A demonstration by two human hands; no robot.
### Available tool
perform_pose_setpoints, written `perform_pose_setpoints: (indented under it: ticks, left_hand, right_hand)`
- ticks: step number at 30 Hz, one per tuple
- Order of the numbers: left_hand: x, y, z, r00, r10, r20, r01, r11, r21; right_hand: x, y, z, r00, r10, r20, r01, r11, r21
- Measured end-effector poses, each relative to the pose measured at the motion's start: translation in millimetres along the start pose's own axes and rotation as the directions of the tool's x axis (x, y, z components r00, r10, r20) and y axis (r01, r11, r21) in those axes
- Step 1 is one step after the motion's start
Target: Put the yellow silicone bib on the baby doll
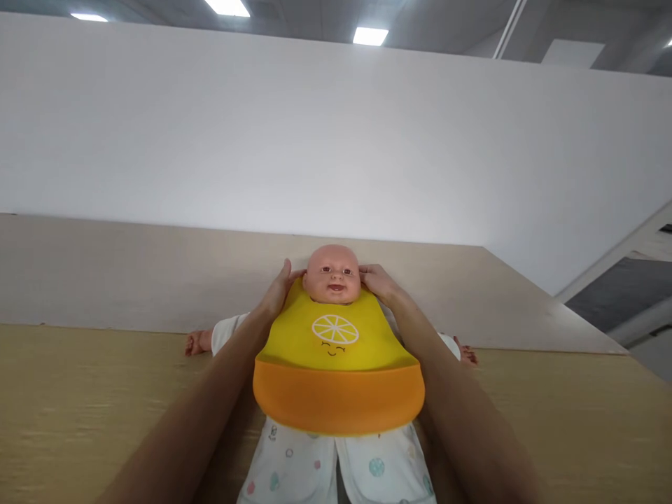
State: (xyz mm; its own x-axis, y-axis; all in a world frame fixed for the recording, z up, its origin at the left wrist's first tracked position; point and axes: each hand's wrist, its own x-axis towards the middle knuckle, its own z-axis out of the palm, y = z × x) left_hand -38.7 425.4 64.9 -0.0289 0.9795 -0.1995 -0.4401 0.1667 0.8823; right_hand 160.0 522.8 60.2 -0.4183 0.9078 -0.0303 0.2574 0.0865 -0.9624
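A baby doll (332,274) lies on its back, head away from me, arms spread to both sides. Over its chest is a yellow silicone baby bib (294,336) with a citrus slice print and an orange catch pocket (339,400). My left hand (279,288) is at the left side of the doll's neck, thumb up, its fingers closed on the bib's neck band. On the other side, my right hand (380,283) is closed at the band with its fingertips behind the head. The band's ends are hidden behind the neck.
The doll lies on a wooden tabletop (105,399), with a paler board strip (131,273) behind it. A white partition (315,140) rises at the back. To the right, past the table's edge, a dark grey surface (624,290) shows.
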Motion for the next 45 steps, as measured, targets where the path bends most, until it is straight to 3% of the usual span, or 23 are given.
perform_pose_setpoints:
  ticks: [9,23,30,38,42,45]
  left_hand:
    - [14,-14,-16,0.993,0.078,0.088,-0.085,0.994,0.067]
    - [22,-18,-24,0.994,0.07,0.087,-0.082,0.987,0.141]
    - [23,-18,-27,0.994,0.107,-0.016,-0.098,0.954,0.283]
    - [29,-23,-35,0.987,0.156,-0.041,-0.14,0.953,0.268]
    - [21,-21,-28,0.972,0.177,-0.156,-0.137,0.961,0.239]
    - [1,-16,-22,0.963,0.129,-0.236,-0.089,0.981,0.173]
  right_hand:
    - [-6,4,6,0.997,0.066,-0.039,-0.065,0.997,0.037]
    - [1,22,10,0.994,0.09,-0.063,-0.082,0.989,0.123]
    - [6,30,8,0.992,0.063,-0.11,-0.057,0.997,0.058]
    - [1,24,8,0.992,0.013,-0.122,-0.018,0.999,-0.042]
    - [-22,11,11,0.99,0.093,-0.105,-0.086,0.994,0.067]
    - [-51,0,8,0.982,0.167,-0.093,-0.146,0.97,0.194]
